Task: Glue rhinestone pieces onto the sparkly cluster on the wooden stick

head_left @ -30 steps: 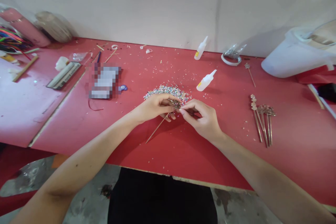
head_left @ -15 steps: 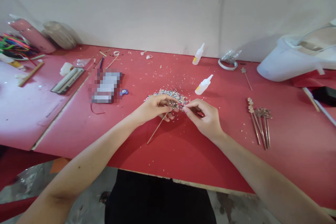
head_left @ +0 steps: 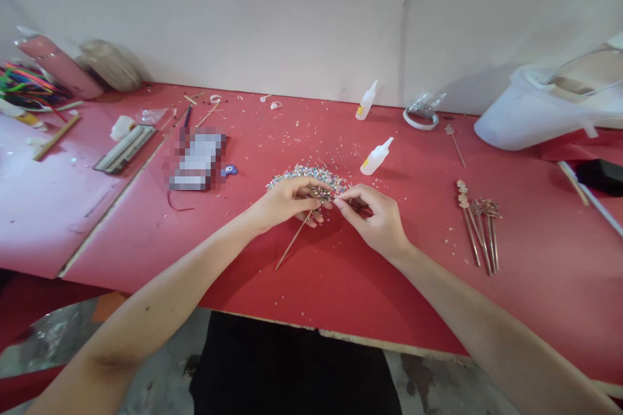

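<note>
My left hand (head_left: pixel 291 201) is closed on the ornate metallic head of a hair stick (head_left: pixel 293 241), whose thin bronze-coloured shaft slants down toward the table's front edge. Thumb and forefinger of my right hand (head_left: pixel 376 215) are pinched together right at that head; whatever is between them is too small to make out. Behind and under the hands spreads a pile of tiny multicoloured rhinestones (head_left: pixel 311 172). Partly hidden by my fingers, the head's details are hard to see. A white glue bottle (head_left: pixel 376 157) lies tilted just beyond my right hand.
Several finished-looking hair sticks (head_left: pixel 479 227) lie at the right, with a single one (head_left: pixel 455 144) farther back. A second glue bottle (head_left: pixel 366 101), a white tape ring (head_left: pixel 420 118) and a white bucket (head_left: pixel 518 107) stand near the wall. A pixelated flat object (head_left: pixel 198 162) lies left.
My right hand has moved slightly left, bringing its fingertips to the hair stick's head. The shaft's lower end has shifted a little to the right.
</note>
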### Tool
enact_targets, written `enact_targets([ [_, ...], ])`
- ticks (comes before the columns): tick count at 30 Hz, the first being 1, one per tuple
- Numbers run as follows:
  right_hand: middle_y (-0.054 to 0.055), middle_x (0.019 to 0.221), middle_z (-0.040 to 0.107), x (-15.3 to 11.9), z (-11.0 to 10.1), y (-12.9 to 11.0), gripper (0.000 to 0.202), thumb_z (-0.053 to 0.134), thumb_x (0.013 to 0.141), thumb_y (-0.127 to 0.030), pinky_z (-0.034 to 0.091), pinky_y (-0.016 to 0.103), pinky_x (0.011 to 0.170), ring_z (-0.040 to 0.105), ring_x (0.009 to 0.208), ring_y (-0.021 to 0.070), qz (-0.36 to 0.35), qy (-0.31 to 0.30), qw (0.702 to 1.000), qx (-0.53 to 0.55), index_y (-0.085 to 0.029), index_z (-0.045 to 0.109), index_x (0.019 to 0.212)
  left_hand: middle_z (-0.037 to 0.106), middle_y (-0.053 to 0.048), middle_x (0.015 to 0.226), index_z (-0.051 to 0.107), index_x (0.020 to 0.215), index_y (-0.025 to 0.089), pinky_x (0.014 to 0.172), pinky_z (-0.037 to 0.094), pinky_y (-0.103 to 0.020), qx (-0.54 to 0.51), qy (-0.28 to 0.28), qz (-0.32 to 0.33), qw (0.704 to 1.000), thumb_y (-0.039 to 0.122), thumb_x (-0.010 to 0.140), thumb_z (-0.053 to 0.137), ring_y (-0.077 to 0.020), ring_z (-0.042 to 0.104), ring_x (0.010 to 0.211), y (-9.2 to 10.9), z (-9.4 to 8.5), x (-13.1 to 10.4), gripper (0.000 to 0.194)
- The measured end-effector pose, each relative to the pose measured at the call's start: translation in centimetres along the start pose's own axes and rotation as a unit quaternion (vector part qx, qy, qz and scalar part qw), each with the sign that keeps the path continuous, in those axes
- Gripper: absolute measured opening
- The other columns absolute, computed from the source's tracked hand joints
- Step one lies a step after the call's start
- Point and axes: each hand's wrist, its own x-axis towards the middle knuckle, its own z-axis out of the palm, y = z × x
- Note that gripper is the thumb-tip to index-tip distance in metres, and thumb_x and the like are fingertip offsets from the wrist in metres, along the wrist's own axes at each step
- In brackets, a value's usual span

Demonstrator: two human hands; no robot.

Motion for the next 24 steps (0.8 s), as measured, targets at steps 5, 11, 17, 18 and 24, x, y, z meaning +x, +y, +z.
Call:
enact_targets([
  [5, 0.001, 0.075, 0.063, -0.03, -0.03, -0.03, 0.007, 0.06, 0.087, -0.025, 0.046, 0.026, 0.059, 0.057, 0.063, 0.0124, -0.002, -0.001, 1.0, 0.0, -0.021, 0.062, 0.081, 0.07, -0.008, 0.091, 0.059, 0.114, 0.014, 0.064, 0.059, -0.029, -0.001, 0.003, -0.005, 1.0, 0.013, 0.083, 0.061, -0.013, 0.068, 0.067, 0.15, 0.07, -0.05, 0.031],
  [11, 0.001, 0.073, 0.062, -0.08, -0.02, -0.19, 0.01, 0.06, 0.087, -0.028, 0.044, 0.027, 0.056, 0.054, 0.06, 0.0122, 0.0, 0.018, 1.0, -0.002, -0.021, 0.061, 0.079, 0.071, -0.01, 0.095, 0.059, 0.113, 0.014, 0.065, 0.059, -0.029, -0.01, 0.0, -0.004, 1.0, 0.014, 0.083, 0.061, -0.0133, 0.068, 0.068, 0.3, 0.09, -0.14, 0.03],
  [17, -0.001, 0.066, 0.058, -0.09, 0.01, -0.03, 0.011, 0.061, 0.086, -0.028, 0.041, 0.025, 0.053, 0.049, 0.055, 0.0109, 0.015, 0.044, 0.999, -0.007, -0.021, 0.059, 0.077, 0.071, -0.01, 0.095, 0.059, 0.114, 0.013, 0.065, 0.059, -0.031, -0.007, 0.005, -0.01, 1.0, 0.012, 0.083, 0.059, -0.0136, 0.068, 0.067, 0.55, 0.22, -0.2, 0.031],
  [18, -0.001, 0.066, 0.058, -0.09, 0.03, -0.01, 0.011, 0.061, 0.086, -0.028, 0.041, 0.025, 0.053, 0.048, 0.055, 0.0108, 0.016, 0.043, 0.999, -0.007, -0.02, 0.059, 0.077, 0.071, -0.01, 0.095, 0.059, 0.113, 0.013, 0.065, 0.059, -0.031, -0.006, 0.005, -0.011, 1.0, 0.012, 0.083, 0.059, -0.0135, 0.068, 0.067, 0.57, 0.23, -0.2, 0.031],
  [24, 0.0, 0.068, 0.059, -0.08, 0.04, -0.01, 0.011, 0.061, 0.086, -0.027, 0.041, 0.025, 0.054, 0.049, 0.056, 0.0109, 0.015, 0.04, 0.999, -0.013, -0.02, 0.06, 0.078, 0.071, -0.01, 0.094, 0.059, 0.111, 0.012, 0.064, 0.059, -0.03, -0.006, 0.007, -0.01, 1.0, 0.012, 0.082, 0.059, -0.0134, 0.068, 0.067, 0.59, 0.3, -0.17, 0.029],
])
